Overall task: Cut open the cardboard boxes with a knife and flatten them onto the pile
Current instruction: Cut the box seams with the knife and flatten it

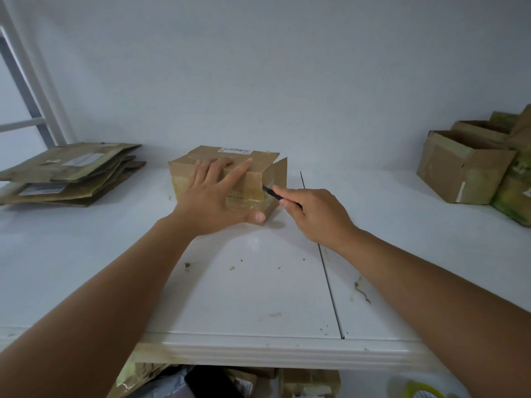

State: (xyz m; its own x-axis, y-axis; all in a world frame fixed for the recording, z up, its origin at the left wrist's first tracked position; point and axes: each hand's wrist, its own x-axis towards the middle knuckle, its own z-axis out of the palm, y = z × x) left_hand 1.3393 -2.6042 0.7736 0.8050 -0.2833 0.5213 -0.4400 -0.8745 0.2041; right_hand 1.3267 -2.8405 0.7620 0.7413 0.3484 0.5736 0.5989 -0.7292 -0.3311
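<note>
A small taped cardboard box (253,179) with a barcode label stands on the white table (258,282), near the wall. My left hand (214,196) lies flat on its top, fingers spread and thumb against the front face. My right hand (314,215) grips a black knife (270,192) whose tip meets the box's right front corner at the tape line. One side flap stands out at the box's right end. A pile of flattened boxes (71,173) lies at the far left of the table.
Several open, unflattened boxes (471,168) stand at the right edge of the table. A seam (327,271) runs across the tabletop. Cardboard scraps dot the table. More boxes and a dark bag (201,380) sit below the table's front edge. A white frame (28,81) leans at upper left.
</note>
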